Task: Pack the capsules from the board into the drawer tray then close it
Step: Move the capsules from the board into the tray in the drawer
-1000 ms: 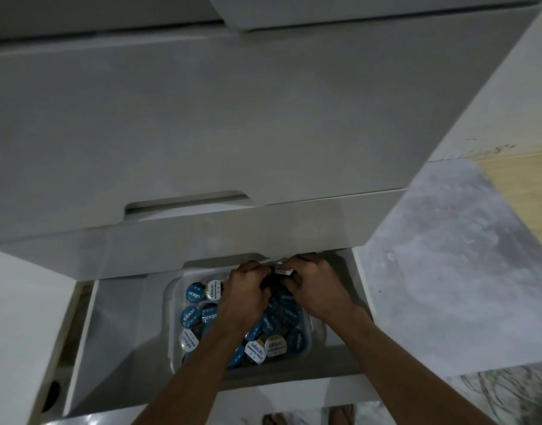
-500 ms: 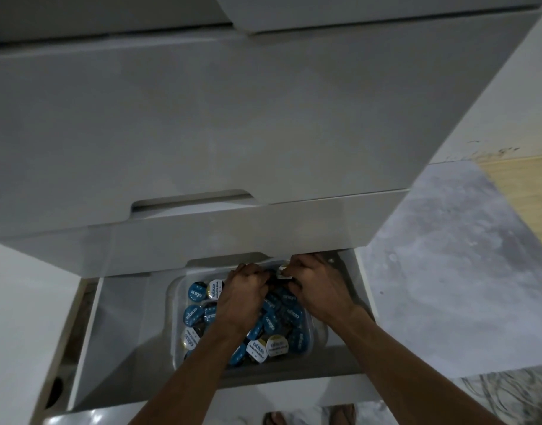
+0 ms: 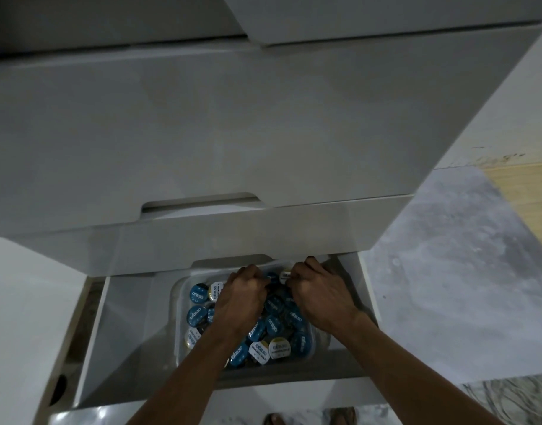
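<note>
A clear plastic tray (image 3: 178, 305) sits in the open bottom drawer (image 3: 125, 332), piled with several blue and white capsules (image 3: 198, 294). Both my hands are inside the tray at its far end, knuckles up and fingers curled down into the pile. My left hand (image 3: 242, 299) covers the tray's middle, and what its fingers hold is hidden. My right hand (image 3: 321, 296) is beside it, its fingertips pinching a white-lidded capsule (image 3: 285, 276). No board is in view.
The closed drawer front above (image 3: 232, 240) overhangs the far end of the open drawer, just over my knuckles. Grey marbled floor (image 3: 463, 271) lies to the right, with a wooden strip (image 3: 533, 185) beyond. My sandalled feet (image 3: 340, 417) show at the bottom edge.
Both hands have crept a little toward the tray's far end and drawn slightly apart. The white capsule between them has stayed at my right fingertips.
</note>
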{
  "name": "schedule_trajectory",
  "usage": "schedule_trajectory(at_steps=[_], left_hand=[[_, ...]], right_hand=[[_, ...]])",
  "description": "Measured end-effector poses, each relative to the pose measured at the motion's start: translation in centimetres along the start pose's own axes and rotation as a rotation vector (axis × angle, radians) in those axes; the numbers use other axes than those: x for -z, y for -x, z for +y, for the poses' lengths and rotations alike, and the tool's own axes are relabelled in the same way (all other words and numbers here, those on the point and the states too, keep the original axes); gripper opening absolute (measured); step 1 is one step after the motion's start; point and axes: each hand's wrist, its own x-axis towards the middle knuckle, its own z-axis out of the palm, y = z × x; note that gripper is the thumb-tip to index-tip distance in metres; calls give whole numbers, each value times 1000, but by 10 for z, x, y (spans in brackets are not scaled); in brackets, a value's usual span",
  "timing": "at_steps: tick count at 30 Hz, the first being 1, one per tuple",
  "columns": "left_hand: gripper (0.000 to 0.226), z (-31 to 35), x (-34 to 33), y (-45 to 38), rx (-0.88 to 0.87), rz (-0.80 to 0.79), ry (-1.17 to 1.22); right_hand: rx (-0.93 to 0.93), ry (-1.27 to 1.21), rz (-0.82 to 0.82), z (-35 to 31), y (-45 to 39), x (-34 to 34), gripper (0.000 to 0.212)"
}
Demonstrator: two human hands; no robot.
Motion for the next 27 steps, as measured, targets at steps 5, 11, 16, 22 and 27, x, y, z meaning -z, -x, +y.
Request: schedule_trajectory(at_steps=[5,11,16,22,27], left_hand=[[14,0,1,5,1,1,34],[15,-6,-5,2,47,-31,-23],[16,-6,-5,0,44,-51,-66],[17,-3,-1,2,36,4,-39],[21,-3,-2,-1,44,0,-47]], right_hand=[[-16,-23,-18,0,1,1,41],[-25,-1,-68,-2,1,2,45],[-31,-18,-69,-3,2,2,47],[-42,-32,-91,-4,3,2,47],[-61,-69,-73,-4,2,4,46]])
